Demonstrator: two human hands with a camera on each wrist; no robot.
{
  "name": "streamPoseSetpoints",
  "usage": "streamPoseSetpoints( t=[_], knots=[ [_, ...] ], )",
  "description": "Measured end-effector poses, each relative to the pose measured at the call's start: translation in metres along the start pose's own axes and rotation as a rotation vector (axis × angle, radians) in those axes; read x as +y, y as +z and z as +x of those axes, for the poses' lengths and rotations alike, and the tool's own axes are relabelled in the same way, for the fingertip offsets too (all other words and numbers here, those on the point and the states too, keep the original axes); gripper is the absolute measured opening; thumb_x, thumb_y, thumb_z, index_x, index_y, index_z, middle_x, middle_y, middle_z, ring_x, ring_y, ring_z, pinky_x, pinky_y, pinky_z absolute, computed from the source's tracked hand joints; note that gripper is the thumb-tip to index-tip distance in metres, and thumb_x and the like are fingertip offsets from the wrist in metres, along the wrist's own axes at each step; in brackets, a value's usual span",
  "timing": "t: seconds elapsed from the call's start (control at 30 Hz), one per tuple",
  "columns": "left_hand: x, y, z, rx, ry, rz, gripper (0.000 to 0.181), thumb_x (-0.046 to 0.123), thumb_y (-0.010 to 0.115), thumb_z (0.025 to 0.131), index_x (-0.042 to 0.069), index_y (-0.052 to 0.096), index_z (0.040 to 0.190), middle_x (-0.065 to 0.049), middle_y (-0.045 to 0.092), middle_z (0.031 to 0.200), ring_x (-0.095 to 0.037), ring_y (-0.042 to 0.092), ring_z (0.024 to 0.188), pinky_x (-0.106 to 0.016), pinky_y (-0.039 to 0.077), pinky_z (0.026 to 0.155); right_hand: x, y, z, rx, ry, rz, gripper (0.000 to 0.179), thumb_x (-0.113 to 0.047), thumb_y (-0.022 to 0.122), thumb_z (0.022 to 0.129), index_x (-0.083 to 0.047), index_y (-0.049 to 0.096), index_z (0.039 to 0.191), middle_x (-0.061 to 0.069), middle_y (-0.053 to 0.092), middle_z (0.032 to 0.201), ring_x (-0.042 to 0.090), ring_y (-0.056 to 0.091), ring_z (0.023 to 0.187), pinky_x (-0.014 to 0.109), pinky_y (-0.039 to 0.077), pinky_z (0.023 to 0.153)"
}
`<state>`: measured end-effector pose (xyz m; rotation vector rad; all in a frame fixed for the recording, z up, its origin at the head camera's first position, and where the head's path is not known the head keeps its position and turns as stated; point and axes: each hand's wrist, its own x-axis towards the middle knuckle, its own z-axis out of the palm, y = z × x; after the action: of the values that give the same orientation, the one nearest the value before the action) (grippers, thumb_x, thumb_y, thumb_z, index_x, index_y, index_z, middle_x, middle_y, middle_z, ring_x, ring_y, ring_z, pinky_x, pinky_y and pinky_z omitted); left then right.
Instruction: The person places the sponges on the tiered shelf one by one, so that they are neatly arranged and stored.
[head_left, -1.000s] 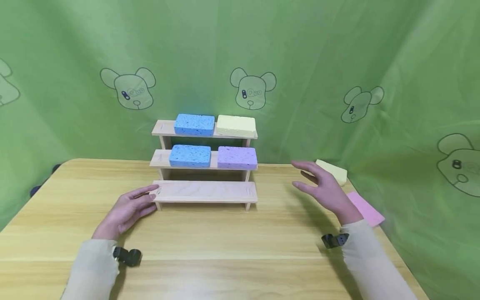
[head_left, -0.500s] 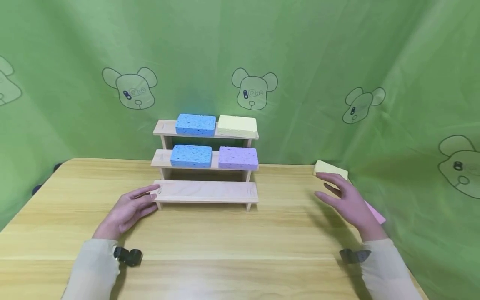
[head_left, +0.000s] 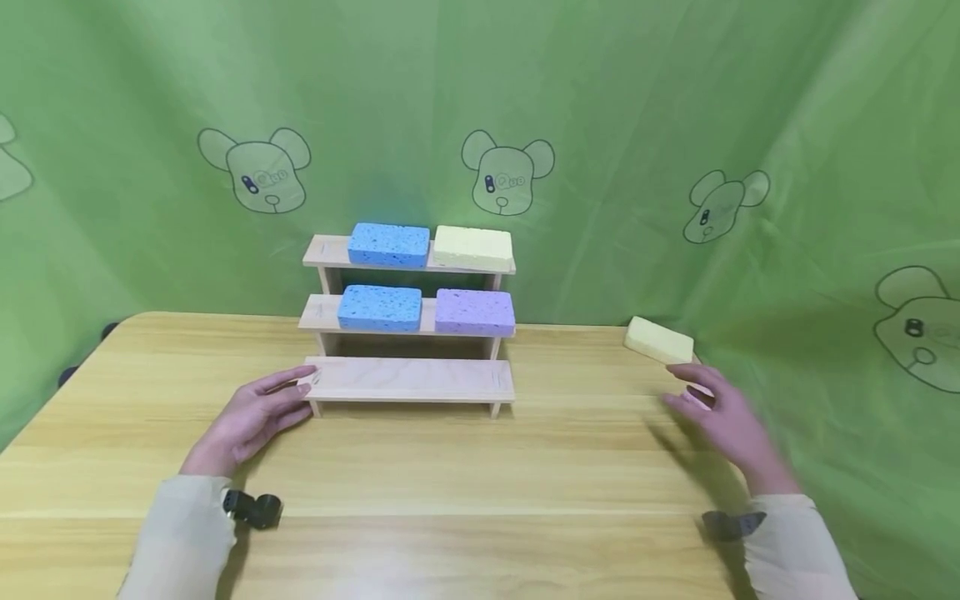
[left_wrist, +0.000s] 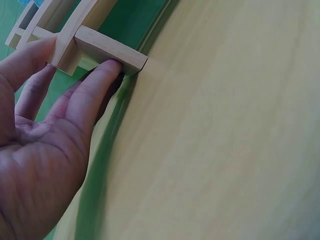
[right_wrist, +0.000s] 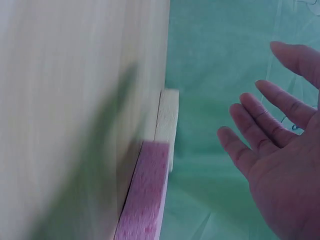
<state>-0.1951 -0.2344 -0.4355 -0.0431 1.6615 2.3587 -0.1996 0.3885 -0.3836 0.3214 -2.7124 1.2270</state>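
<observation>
A three-tier wooden display shelf [head_left: 412, 379] stands on the table. My left hand [head_left: 251, 417] grips the left end of its lowest tier; in the left wrist view the fingertips press on the board and its leg [left_wrist: 111, 49]. Over the table's right side, my right hand [head_left: 723, 425] hangs in the air with fingers spread and nothing in them. Below it lies a pink sponge [right_wrist: 145, 190], mostly hidden by the hand in the head view. Just beyond the fingertips is a pale yellow sponge [head_left: 658, 340].
On the top tier sit a blue sponge [head_left: 388, 245] and a pale yellow sponge [head_left: 472, 247]. The middle tier bears another blue sponge [head_left: 380, 307] and a purple sponge [head_left: 475, 312]. A green curtain [head_left: 600, 108] with bear drawings surrounds the wooden table [head_left: 450, 475] at the back and sides.
My right hand has moved right and toward me, uncovering the yellow sponge and covering the pink one in the head view. The left hand stays on the shelf.
</observation>
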Motion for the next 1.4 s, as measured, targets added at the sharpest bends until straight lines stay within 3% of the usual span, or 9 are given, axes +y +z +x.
streamPoseSetpoints(
  t=[0.1, 0.17, 0.23, 0.33, 0.67, 0.9, 1.4],
  knots=[
    [0.0, 0.0, 0.0, -0.002, -0.005, 0.0, 0.048, 0.003, 0.064, 0.094, 0.004, 0.051, 0.14, -0.005, 0.061, 0.119, -0.022, 0.065, 0.106, -0.037, 0.048, 0.101, 0.007, -0.008, -0.005, 0.02, 0.03, -0.049, 0.054, -0.023, 0.066, 0.096, 0.002, 0.047, 0.14, 0.023, 0.039, 0.142, 0.052, 0.04, 0.126, 0.024, 0.042, 0.106],
    [0.0, 0.001, 0.001, 0.0, -0.006, 0.006, 0.048, 0.003, 0.064, 0.094, 0.004, 0.05, 0.141, -0.005, 0.06, 0.12, -0.022, 0.064, 0.107, -0.037, 0.048, 0.101, 0.011, -0.014, -0.008, 0.033, 0.06, -0.071, 0.058, -0.027, 0.067, 0.096, 0.002, 0.046, 0.141, 0.026, 0.036, 0.144, 0.054, 0.037, 0.127, 0.049, 0.039, 0.11],
    [0.0, 0.002, 0.002, -0.006, -0.002, 0.013, 0.05, 0.003, 0.063, 0.095, 0.002, 0.047, 0.142, -0.007, 0.059, 0.123, -0.022, 0.064, 0.108, -0.037, 0.048, 0.102, 0.015, -0.02, -0.012, 0.041, 0.101, -0.103, 0.062, -0.03, 0.066, 0.096, 0.002, 0.043, 0.143, 0.029, 0.034, 0.145, 0.056, 0.033, 0.127, 0.07, 0.031, 0.103],
    [0.0, 0.002, 0.002, -0.006, 0.0, 0.018, 0.051, 0.003, 0.063, 0.095, 0.001, 0.046, 0.143, -0.008, 0.056, 0.126, -0.022, 0.063, 0.108, -0.037, 0.048, 0.102, 0.021, -0.029, -0.017, 0.042, 0.145, -0.138, 0.069, -0.034, 0.065, 0.096, 0.004, 0.037, 0.146, 0.036, 0.028, 0.145, 0.062, 0.029, 0.125, 0.079, 0.027, 0.095],
    [0.001, 0.001, -0.001, -0.005, -0.005, 0.009, 0.053, 0.003, 0.064, 0.095, 0.001, 0.044, 0.144, -0.006, 0.059, 0.122, -0.022, 0.064, 0.108, -0.038, 0.047, 0.102, 0.044, -0.046, -0.027, -0.025, 0.228, -0.187, 0.084, -0.035, 0.066, 0.095, 0.011, 0.021, 0.149, 0.046, 0.016, 0.144, 0.066, 0.021, 0.125, 0.08, 0.022, 0.096],
    [0.001, 0.002, 0.0, -0.006, 0.001, 0.001, 0.049, 0.003, 0.064, 0.094, 0.003, 0.049, 0.141, -0.005, 0.061, 0.119, -0.022, 0.064, 0.107, -0.038, 0.048, 0.102, 0.056, -0.05, -0.029, -0.071, 0.223, -0.327, 0.086, -0.036, 0.068, 0.093, 0.021, 0.024, 0.141, 0.05, 0.025, 0.135, 0.066, 0.029, 0.119, 0.078, 0.028, 0.093],
    [0.001, 0.003, -0.001, -0.001, 0.009, 0.01, 0.054, 0.003, 0.063, 0.095, -0.002, 0.042, 0.145, -0.005, 0.062, 0.119, -0.022, 0.064, 0.107, -0.038, 0.047, 0.102, 0.063, -0.053, -0.028, -0.164, 0.226, -0.424, 0.089, -0.033, 0.073, 0.089, 0.028, 0.027, 0.134, 0.052, 0.032, 0.126, 0.064, 0.038, 0.109, 0.075, 0.038, 0.088]
  ],
)
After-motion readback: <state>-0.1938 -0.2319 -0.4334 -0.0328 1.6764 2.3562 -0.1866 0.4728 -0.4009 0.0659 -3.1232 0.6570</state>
